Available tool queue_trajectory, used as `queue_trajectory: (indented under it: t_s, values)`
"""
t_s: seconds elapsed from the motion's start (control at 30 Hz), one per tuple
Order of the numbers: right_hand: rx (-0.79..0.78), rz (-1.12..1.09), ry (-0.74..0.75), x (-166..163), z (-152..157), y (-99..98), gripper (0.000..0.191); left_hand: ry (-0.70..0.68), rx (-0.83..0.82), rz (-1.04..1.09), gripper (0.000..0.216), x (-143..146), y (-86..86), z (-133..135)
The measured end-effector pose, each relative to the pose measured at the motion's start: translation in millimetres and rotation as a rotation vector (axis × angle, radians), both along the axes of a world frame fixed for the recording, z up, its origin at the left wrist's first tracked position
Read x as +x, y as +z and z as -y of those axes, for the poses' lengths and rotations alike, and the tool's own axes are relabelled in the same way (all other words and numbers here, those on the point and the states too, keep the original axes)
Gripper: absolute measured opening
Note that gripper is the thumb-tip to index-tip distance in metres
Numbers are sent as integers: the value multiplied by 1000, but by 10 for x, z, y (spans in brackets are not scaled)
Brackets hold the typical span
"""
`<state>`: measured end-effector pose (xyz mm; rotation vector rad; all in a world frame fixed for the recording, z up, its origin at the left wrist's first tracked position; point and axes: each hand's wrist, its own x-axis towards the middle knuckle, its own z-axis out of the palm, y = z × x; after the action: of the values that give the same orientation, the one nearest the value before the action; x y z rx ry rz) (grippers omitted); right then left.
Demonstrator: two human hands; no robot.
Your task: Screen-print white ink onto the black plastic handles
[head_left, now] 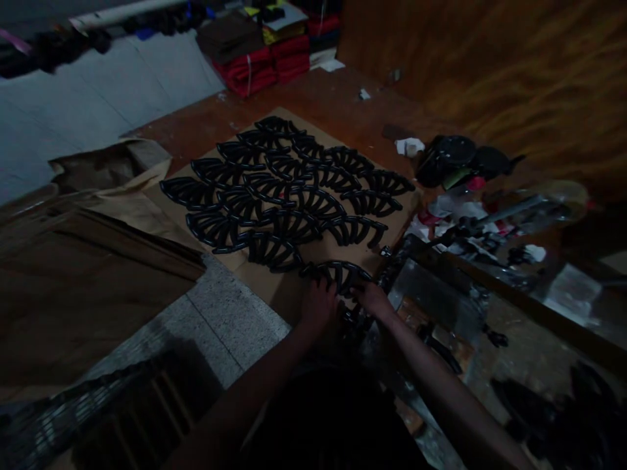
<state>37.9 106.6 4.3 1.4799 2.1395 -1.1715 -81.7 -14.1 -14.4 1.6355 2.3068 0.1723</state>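
Observation:
Glossy black curved pieces (pixel 313 202), like bent tubes or handles, lie in overlapping fan-shaped rows on a brown cardboard sheet (pixel 264 284). The nearest fan of black curved pieces (pixel 337 269) sits at the sheet's front edge, between my two hands. My left hand (pixel 321 301) has its fingers bent over the near left side of this fan. On the other side, my right hand (pixel 373 299) grips its right end with fingers closed. Dim light hides the fingertips and exactly which pieces they hold.
Brown paper or cardboard sheets (pixel 88 287) are stacked at left. Folded red fabric (pixel 259 65) stands at the back. To the right are a black rounded object (pixel 450 156), crumpled plastic scraps (pixel 460 209) and a long bar (pixel 529 310). More dark pieces (pixel 553 411) lie lower right.

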Motion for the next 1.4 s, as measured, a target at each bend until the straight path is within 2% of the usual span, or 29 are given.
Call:
queue_trajectory:
  t_s: [0.1, 0.2, 0.33, 0.43, 0.53, 0.67, 0.8, 0.9, 1.03, 1.13, 1.23, 1.33, 1.4]
  values:
    - [-130, -71, -165, -4, -5, -10, 33, -61, -5, -7, 35, -146, 34, -161]
    - [-172, -132, -285, -68, 1, -35, 32, -127, -15, -9, 36, -325, 43, -329]
    - [-122, -253, -329, -210, 25, -79, 36, -155, -12, -4, 42, -534, 45, -482]
    - [-82, -339, -281, -197, 70, -41, 43, -142, -4, -6, 45, -616, 61, -488]
    - [59, -371, -180, 103, 161, 115, 39, -132, 32, -27, 48, -630, 72, -389]
    - [376, -300, -184, 956, 376, 322, 31, -168, 166, 25, 43, -547, 72, -179]
    - [694, -43, -321, 1793, 612, 236, 36, -314, 297, 227, 31, -265, 149, -4]
    - [715, 87, -400, 2050, 727, 104, 36, -399, 327, 403, 28, 80, 270, 77]
    - [656, 40, -327, 2013, 788, 100, 32, -411, 198, 659, 29, 603, 388, 146]
    - [705, -34, -247, 1944, 788, 145, 30, -342, -38, 873, 34, 983, 367, 165]
    - [790, -91, -204, 1912, 792, 132, 25, -221, -307, 1069, 50, 1318, 270, 162]
    - [819, -99, -197, 1928, 820, 68, 24, -120, -419, 1126, 56, 1539, 169, 148]
    - [801, -116, -223, 1975, 831, 20, 29, -141, -406, 1068, 52, 1608, 129, 124]
